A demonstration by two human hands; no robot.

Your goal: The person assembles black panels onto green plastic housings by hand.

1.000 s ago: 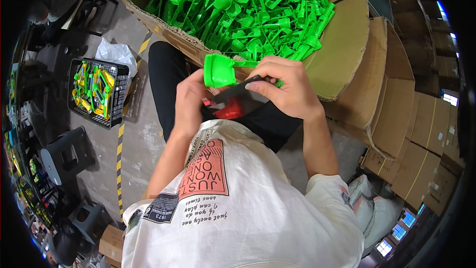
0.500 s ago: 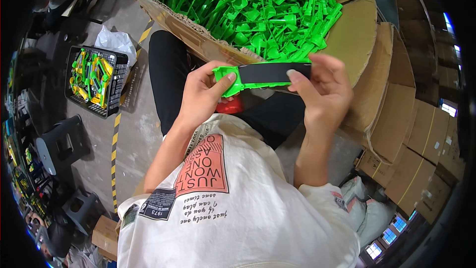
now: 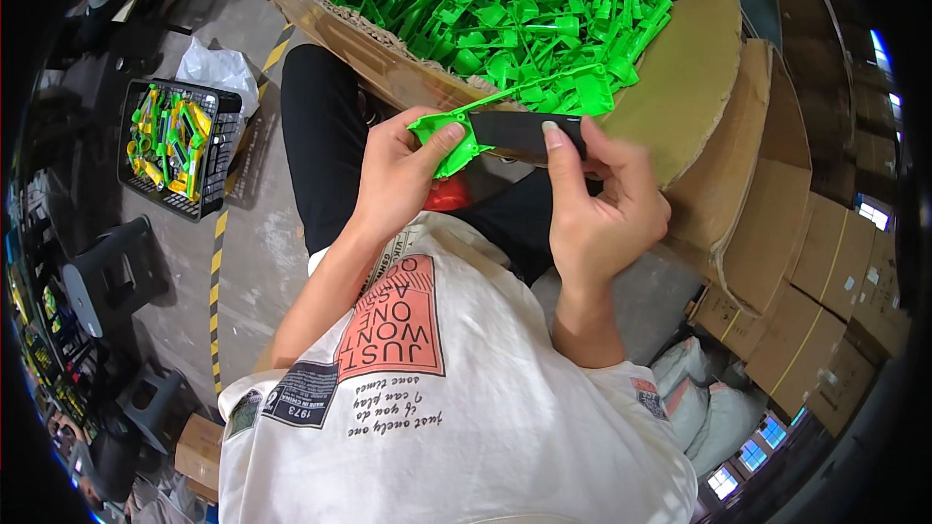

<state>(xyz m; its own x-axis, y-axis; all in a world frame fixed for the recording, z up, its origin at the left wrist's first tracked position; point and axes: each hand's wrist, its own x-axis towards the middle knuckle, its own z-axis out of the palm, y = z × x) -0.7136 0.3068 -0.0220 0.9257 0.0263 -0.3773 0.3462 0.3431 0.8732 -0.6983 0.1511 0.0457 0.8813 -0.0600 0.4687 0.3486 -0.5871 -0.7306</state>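
Note:
In front of my chest, my left hand (image 3: 393, 173) grips one end of a bright green plastic part (image 3: 456, 157), thumb on top. A thin green arm runs from that end toward the upper right, where a wider green end lies against the pile behind. Between my right thumb and fingers is a dark, flat, slightly curved strip (image 3: 515, 132); my right hand (image 3: 604, 209) pinches its right end. The strip's left end meets the green part beside my left thumb. Whether the two are fastened there, I cannot tell.
A large cardboard box (image 3: 403, 66) full of similar green parts (image 3: 524, 15) stands just beyond my hands. At left, a black crate (image 3: 216, 160) holds yellow and green pieces, near a white plastic bag (image 3: 218, 73) and a grey stool (image 3: 112, 277). Stacked cartons (image 3: 796, 335) stand at right.
The dark strip, earlier lying along the green part, now sits apart from its long arm. My right hand has moved left and lower with the strip. The green part has tilted up at its right.

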